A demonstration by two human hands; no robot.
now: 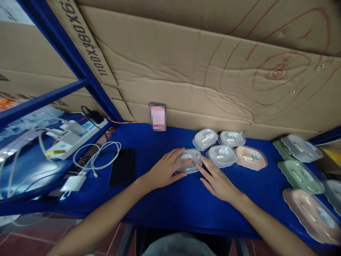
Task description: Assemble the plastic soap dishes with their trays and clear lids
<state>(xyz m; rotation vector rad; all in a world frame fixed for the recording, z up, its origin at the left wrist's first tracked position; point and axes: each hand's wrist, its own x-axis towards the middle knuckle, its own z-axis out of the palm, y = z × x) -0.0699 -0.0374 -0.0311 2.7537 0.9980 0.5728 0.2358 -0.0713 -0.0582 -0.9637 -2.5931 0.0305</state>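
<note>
A grey plastic box with a clear lid and a round label lies on the blue table between my hands. My left hand is open, its outstretched fingers resting across the left side of the lid. From the right, my right hand touches the box's edge with its fingertips, fingers spread. Just beyond the right hand is another grey lidded box, with a pale peach one beside it. Two more grey boxes, one at the back left and one at the back right, stand against the cardboard.
Green and peach boxes lie at the right end, with grey ones near them. A black phone, a white cable and a power strip lie on the left. Behind the blue table rises a cardboard wall.
</note>
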